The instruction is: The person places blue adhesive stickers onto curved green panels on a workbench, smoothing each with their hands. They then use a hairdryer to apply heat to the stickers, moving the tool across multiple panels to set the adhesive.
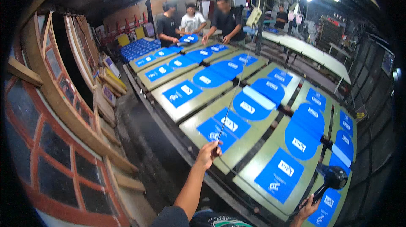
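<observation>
My left hand [209, 155] is closed round a thin black cord [226, 115], which runs up and away over the boards toward the hanging cables. At the lower right my right hand [310, 207] grips the handle of a black hair dryer [335, 178]. Its body hangs over the nearest right-hand board, above a blue printed piece [326, 206]. Below my left hand, more cord sags along the near edge of the boards. Blue rectangular pieces [280, 173] and rounded ones [303, 132] with white print lie flat on greenish boards [249, 172].
Three people [192, 20] stand at the far end, one holding a blue piece [188, 38]. Window frames [72, 159] and leaning wooden boards [111, 87] line the left side. A long pale table [308, 53] stands back right. Cables [255, 15] hang near a post.
</observation>
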The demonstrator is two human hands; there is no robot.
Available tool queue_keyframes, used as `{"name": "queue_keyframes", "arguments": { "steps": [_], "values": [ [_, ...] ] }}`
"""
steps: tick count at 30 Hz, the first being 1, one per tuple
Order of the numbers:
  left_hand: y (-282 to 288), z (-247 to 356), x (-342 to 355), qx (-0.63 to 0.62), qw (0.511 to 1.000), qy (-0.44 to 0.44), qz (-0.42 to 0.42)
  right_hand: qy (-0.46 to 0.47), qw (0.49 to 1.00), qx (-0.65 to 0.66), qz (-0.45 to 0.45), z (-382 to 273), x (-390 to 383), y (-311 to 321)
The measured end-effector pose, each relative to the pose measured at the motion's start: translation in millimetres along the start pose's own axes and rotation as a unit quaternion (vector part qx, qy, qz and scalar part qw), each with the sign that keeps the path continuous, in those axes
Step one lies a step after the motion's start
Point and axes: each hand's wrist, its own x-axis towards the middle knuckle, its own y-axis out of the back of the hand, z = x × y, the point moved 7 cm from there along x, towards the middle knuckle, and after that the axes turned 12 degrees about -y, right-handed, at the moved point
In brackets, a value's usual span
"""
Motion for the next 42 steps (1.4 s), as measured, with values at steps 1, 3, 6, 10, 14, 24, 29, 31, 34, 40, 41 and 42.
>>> {"name": "queue_keyframes", "arguments": {
  "steps": [1,3,6,10,14,24,29,31,34,40,41,42],
  "values": [
    [10,4,8,0.001,1.0,0.019,0.01,0.046,0.997,-0.057,0.025,-28,-12,-15],
    [29,13,23,-0.013,0.999,0.036,0.001,0.027,0.999,-0.001,0.031,-51,-27,-31],
    [62,10,41,-0.038,0.997,0.071,0.015,-0.003,0.999,-0.009,0.051,-47,-33,-38],
    [76,24,49,0.002,0.998,0.061,0.011,0.049,0.995,-0.018,0.085,-56,-40,-49],
    [74,24,50,0.091,0.994,0.066,0.011,-0.046,0.994,-0.042,0.092,-22,-13,-47],
    [48,28,22,0.163,0.979,0.111,-0.049,-0.193,0.98,-0.022,-0.041,-10,67,-194],
    [14,18,25,0.137,0.98,0.131,-0.065,-0.14,0.984,-0.081,-0.08,15,138,-227],
    [4,17,24,0.133,0.981,0.129,-0.057,-0.161,0.978,-0.099,-0.088,21,157,-236],
    [6,6,24,0.085,0.982,0.156,-0.059,-0.151,0.975,-0.146,-0.074,35,180,-243],
    [4,-4,23,0.111,0.979,0.162,-0.053,-0.09,0.96,-0.26,-0.056,57,202,-247],
    [1,-3,25,0.12,0.979,0.154,-0.059,-0.083,0.957,-0.272,-0.051,56,204,-250],
    [1,-2,25,0.119,0.979,0.156,-0.057,-0.106,0.956,-0.267,-0.055,57,202,-251]
  ]
}}
